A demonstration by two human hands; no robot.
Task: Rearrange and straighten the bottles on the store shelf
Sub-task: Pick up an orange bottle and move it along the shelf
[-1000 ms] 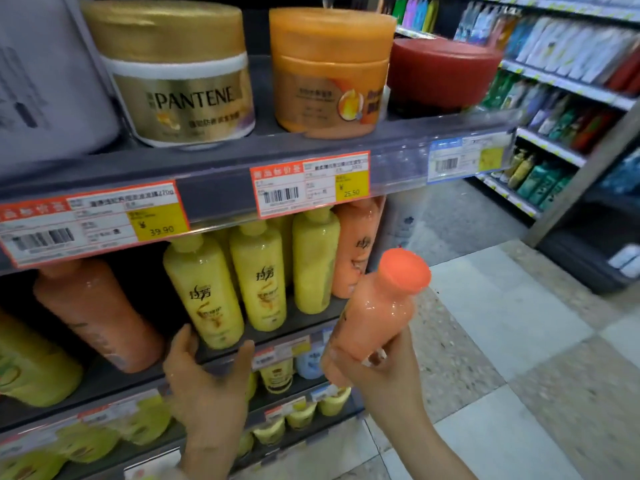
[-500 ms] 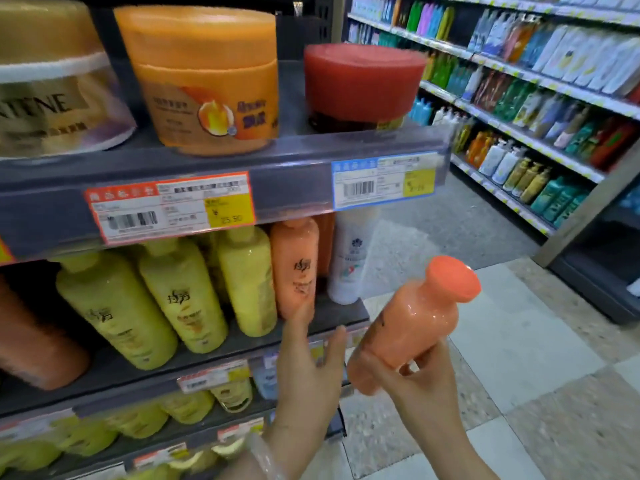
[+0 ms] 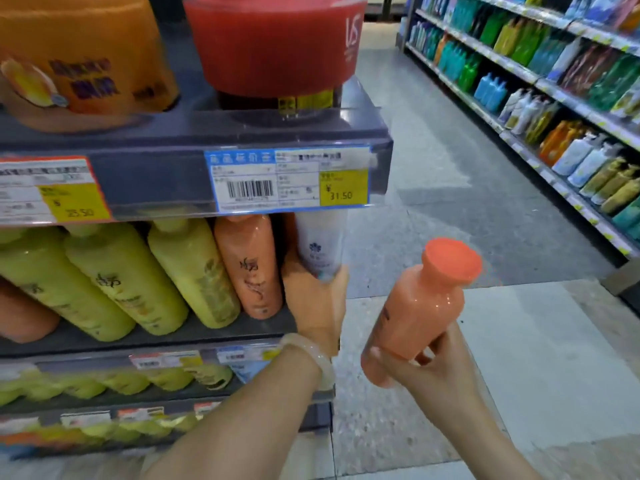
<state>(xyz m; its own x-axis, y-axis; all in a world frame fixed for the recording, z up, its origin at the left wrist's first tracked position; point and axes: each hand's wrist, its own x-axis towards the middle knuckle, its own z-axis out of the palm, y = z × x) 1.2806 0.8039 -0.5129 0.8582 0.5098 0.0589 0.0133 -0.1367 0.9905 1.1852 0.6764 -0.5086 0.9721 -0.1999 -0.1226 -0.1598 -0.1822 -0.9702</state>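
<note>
My right hand grips an orange bottle with an orange cap by its base, tilted, out in the aisle to the right of the shelf. My left hand holds the lower part of a white bottle at the right end of the middle shelf. Beside it stands an orange bottle, then three yellow bottles leaning left. Another orange bottle lies at the far left edge.
The top shelf carries an orange tub and a red tub above price labels. Lower shelves hold small yellow items. Tiled aisle floor lies to the right, with a stocked shelf unit beyond.
The view has swung right and closer. My left hand rose from below the shelf edge and took hold of the white bottle. The right hand keeps the orange bottle, roughly in place.
</note>
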